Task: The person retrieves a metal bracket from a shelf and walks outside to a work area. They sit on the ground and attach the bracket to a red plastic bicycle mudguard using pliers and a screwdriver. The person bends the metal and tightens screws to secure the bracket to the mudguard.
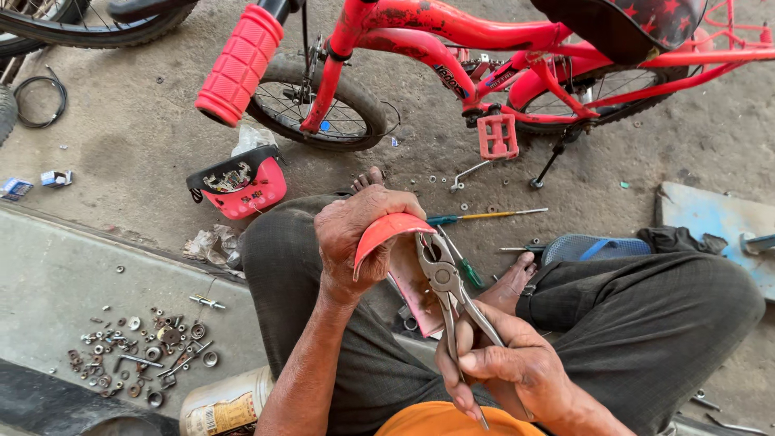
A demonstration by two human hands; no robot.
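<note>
Dust is coating the concrete floor (145, 121) where I am sitting; my left hand (349, 242) is gripping a red mudguard (386, 230), my right hand (504, 367) is squeezing pliers (444, 278) against it, bicycle (452, 64) ahead.

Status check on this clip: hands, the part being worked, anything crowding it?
Left hand gripping curved red plastic guard. Right hand squeezing pliers, jaws at guard's inner edge. Screwdrivers on ground beyond, apart; red bicycle parked behind.
</note>
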